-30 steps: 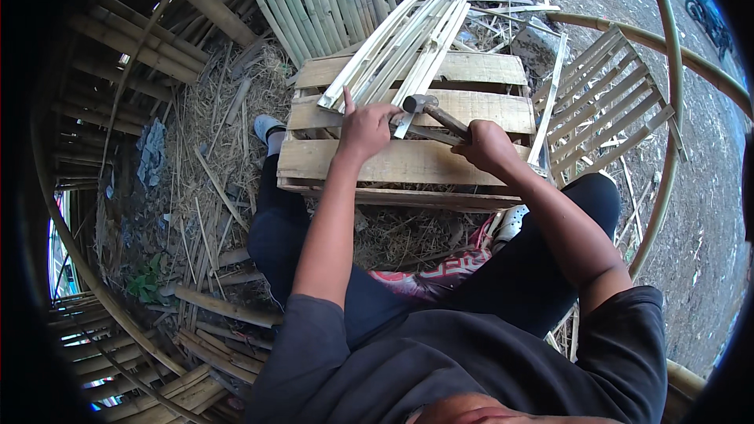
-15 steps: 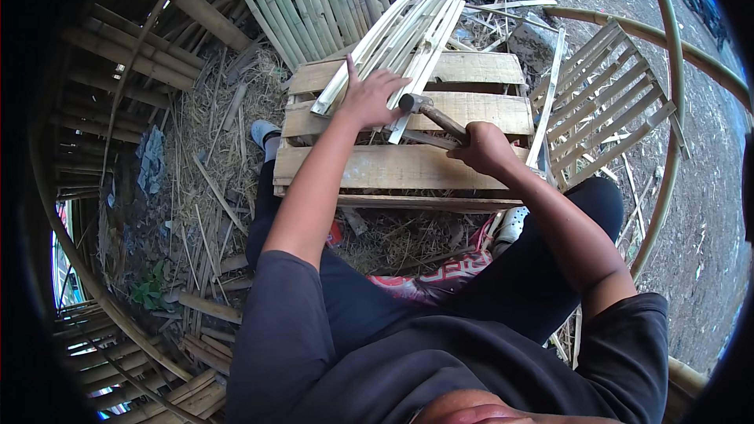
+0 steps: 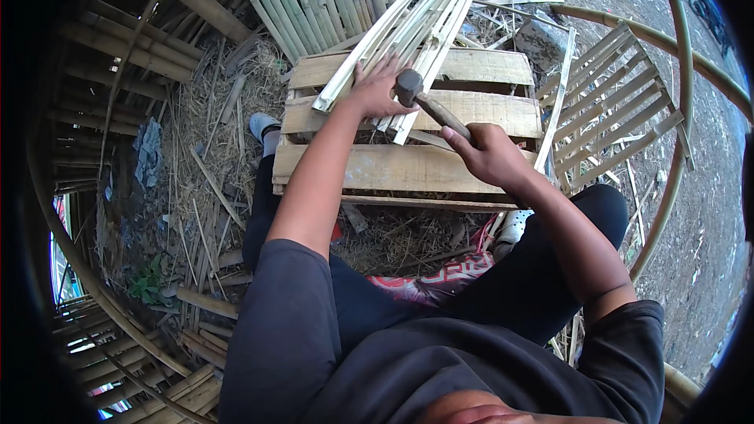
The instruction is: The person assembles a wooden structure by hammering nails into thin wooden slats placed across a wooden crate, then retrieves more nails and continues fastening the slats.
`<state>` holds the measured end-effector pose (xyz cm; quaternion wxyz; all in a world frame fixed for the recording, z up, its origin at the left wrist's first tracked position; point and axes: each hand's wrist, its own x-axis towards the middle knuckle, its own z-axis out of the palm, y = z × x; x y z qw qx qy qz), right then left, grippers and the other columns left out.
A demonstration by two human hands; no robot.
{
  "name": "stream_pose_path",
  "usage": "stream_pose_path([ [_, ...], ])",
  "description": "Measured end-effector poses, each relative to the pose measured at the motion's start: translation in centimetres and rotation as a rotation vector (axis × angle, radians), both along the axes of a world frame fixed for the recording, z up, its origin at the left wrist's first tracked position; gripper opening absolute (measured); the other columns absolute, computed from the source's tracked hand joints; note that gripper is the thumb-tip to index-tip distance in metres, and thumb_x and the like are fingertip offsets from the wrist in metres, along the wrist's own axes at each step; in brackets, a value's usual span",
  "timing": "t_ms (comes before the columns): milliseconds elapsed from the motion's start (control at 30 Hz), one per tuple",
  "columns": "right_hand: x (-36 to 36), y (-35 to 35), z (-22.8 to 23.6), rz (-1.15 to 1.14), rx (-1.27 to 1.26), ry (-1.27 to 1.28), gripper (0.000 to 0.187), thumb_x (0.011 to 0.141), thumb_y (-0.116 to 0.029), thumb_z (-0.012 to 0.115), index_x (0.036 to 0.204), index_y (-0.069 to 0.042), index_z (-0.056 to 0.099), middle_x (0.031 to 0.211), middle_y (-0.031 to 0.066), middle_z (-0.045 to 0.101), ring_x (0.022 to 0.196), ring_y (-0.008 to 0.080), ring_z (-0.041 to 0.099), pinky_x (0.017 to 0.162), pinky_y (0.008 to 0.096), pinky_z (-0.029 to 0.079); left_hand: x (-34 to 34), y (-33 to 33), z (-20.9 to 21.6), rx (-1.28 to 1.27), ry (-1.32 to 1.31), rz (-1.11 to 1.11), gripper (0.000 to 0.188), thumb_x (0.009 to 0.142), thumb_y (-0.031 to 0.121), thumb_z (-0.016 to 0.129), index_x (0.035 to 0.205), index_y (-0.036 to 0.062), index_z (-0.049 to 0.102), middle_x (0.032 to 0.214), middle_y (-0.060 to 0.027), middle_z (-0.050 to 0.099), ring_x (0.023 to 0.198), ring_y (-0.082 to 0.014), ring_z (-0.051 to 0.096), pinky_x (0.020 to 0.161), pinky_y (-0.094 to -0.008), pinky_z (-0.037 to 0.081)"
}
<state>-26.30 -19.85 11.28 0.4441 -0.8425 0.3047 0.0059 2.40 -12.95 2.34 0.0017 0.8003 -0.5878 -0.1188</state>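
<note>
A loose bundle of pale bamboo slats lies slanting across a low wooden slatted platform in front of me. My left hand rests on the near part of the bundle, its fingers spread over the slats and its thumb stretched toward the right. In my right hand is a hammer, gripped around its wooden handle. The hammer's dark head is up close to my left thumb, hiding part of the slats behind it. Whether the head touches them I cannot tell.
A green-grey bamboo slat panel leans beyond the platform. At the right stands another slatted bamboo panel, with a long thin strip beside it. Bent bamboo poles frame the right side. Straw and scraps litter the ground at left.
My left hand has turned, so its fingers now point away over the slats. The hammer's head has risen a little, and the slats' near ends have shifted slightly.
</note>
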Motion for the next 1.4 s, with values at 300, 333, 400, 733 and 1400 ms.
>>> stream_pose_path([
  [300,0.5,0.7,-1.9,0.189,-0.169,0.031,0.057,0.101,-0.043,0.058,0.078,0.009,0.065,0.067,0.0316,0.061,0.071,0.0507,0.064,0.070,0.0534,0.051,0.5,-0.2,-0.2,-0.048,0.053,-0.015,0.121,0.066,0.088,0.064,0.163,0.0287,0.024,0.171,-0.0115,0.008,0.159,-0.0275,0.005,0.119,-0.0701,-0.006],
  [333,0.4,0.8,-1.5,0.193,-0.189,-0.021,0.059,0.101,-0.045,0.059,0.076,0.009,0.063,0.064,0.0296,0.059,0.064,0.0472,0.059,0.065,0.0512,0.049,0.4,-0.1,-0.2,-0.052,0.056,-0.012,0.121,0.066,0.088,0.064,0.163,0.0287,0.024,0.171,-0.0115,0.008,0.159,-0.0275,0.005,0.119,-0.0701,-0.006],
  [400,0.5,1.1,-0.1,0.200,-0.214,-0.067,0.060,0.101,-0.046,0.060,0.074,0.008,0.061,0.061,0.0276,0.056,0.057,0.0437,0.055,0.060,0.0490,0.047,0.1,-0.1,0.0,-0.064,0.085,-0.020,0.121,0.066,0.083,0.069,0.162,0.0227,0.028,0.171,-0.0137,0.009,0.158,-0.0301,0.006,0.120,-0.0659,-0.009],
  [733,1.2,0.5,-1.6,0.124,-0.135,-0.020,0.065,0.100,-0.052,0.059,0.075,0.008,0.064,0.059,0.0232,0.057,0.053,0.0345,0.056,0.058,0.0481,0.047,0.2,0.3,0.0,-0.116,0.042,-0.029,0.103,0.072,0.075,0.072,0.157,0.0288,0.039,0.169,-0.0152,0.016,0.158,-0.0294,0.012,0.122,-0.0655,-0.005],
  [1400,1.2,-1.0,-5.3,0.070,-0.351,0.063,0.056,0.096,-0.045,0.065,0.074,0.007,0.069,0.068,0.0301,0.063,0.064,0.0463,0.065,0.063,0.0509,0.052,-8.1,15.2,5.0,-0.321,0.759,0.365,0.024,0.100,0.017,0.063,0.115,0.0012,0.072,0.108,-0.0091,0.075,0.102,-0.0167,0.069,0.086,-0.0316,0.054],
])
